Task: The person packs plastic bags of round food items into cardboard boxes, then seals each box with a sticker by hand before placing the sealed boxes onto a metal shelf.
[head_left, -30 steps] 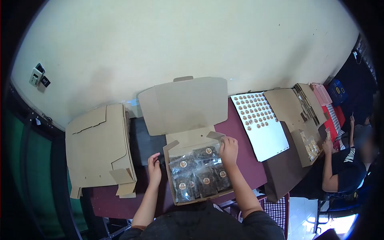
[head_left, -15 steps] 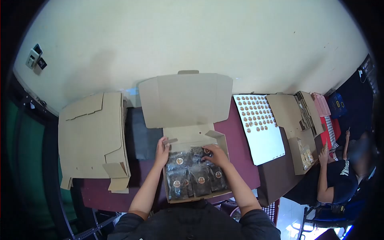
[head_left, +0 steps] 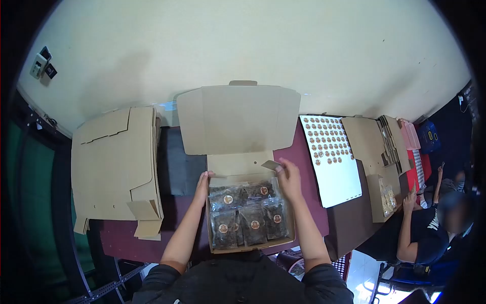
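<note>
An open cardboard box (head_left: 215, 249) stands in front of me, its lid (head_left: 240, 119) raised toward the wall. Clear bags of dark contents (head_left: 253, 234) with round orange stickers fill it. My left hand (head_left: 203, 187) lies against the box's left side near the back corner, fingers extended. At the back right corner, my right hand (head_left: 289, 178) is beside the small side flap (head_left: 271, 164), thumb and fingers around its outer end. Whether the fingertips pinch the flap is hard to make out.
Flattened cardboard boxes (head_left: 114, 167) are stacked at left beside a black sheet (head_left: 179, 162). At right lie a sticker sheet (head_left: 334, 177) and another open box (head_left: 377, 202) with bags. A co-worker (head_left: 430, 228) sits at far right.
My right hand has left the bags and moved up to the box's back right corner. The upper right bag now lies flat with its sticker visible. My left hand stays at the left side.
</note>
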`<action>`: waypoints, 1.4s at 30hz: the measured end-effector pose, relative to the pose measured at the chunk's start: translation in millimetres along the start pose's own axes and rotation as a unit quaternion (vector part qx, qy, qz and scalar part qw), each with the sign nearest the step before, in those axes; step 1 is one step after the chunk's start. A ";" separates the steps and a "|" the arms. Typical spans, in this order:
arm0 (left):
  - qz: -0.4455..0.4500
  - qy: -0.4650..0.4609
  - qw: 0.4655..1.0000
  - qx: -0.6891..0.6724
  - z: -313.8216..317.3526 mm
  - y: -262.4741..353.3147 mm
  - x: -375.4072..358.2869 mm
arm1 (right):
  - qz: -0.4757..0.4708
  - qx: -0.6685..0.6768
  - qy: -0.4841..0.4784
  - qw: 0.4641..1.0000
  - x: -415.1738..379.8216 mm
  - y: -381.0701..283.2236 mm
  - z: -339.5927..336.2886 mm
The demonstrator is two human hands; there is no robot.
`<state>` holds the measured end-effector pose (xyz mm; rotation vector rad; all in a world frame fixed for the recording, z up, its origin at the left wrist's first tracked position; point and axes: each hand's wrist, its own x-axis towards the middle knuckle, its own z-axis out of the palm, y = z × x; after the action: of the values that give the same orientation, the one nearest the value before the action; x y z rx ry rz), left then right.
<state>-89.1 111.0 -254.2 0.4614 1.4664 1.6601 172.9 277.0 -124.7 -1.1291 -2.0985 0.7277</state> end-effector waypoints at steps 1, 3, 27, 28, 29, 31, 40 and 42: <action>0.000 0.002 1.000 0.000 -4.1 -9.5 6.0 | 0.000 0.001 -0.001 1.000 10.0 14.1 0.5; 0.027 -0.036 0.997 0.056 -13.8 -21.6 15.6 | 0.162 0.124 0.002 0.979 30.6 62.2 13.8; 0.063 0.017 0.997 0.037 1.4 -33.6 15.1 | 0.411 0.485 -0.122 0.762 46.4 84.9 58.1; 0.047 0.045 0.996 0.058 6.3 -21.7 10.0 | 0.383 0.504 -0.107 0.767 45.5 95.6 60.2; 0.032 0.074 0.994 0.078 11.8 -9.0 6.2 | 0.354 0.522 -0.092 0.771 45.7 105.0 64.7; 0.039 0.103 0.989 0.096 7.5 -15.4 9.1 | 0.393 0.468 -0.025 0.791 45.7 98.1 69.3; 0.085 0.096 0.979 -0.158 10.4 74.9 -1.4 | 0.268 0.543 0.067 0.793 44.1 56.9 10.2; 0.092 0.146 0.980 -0.099 10.2 103.7 -9.6 | 0.207 0.421 0.089 0.879 44.2 53.3 2.5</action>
<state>-112.2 115.1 -152.2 0.2562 1.4781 2.0697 179.2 340.3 -152.5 -1.0569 -1.1438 1.4847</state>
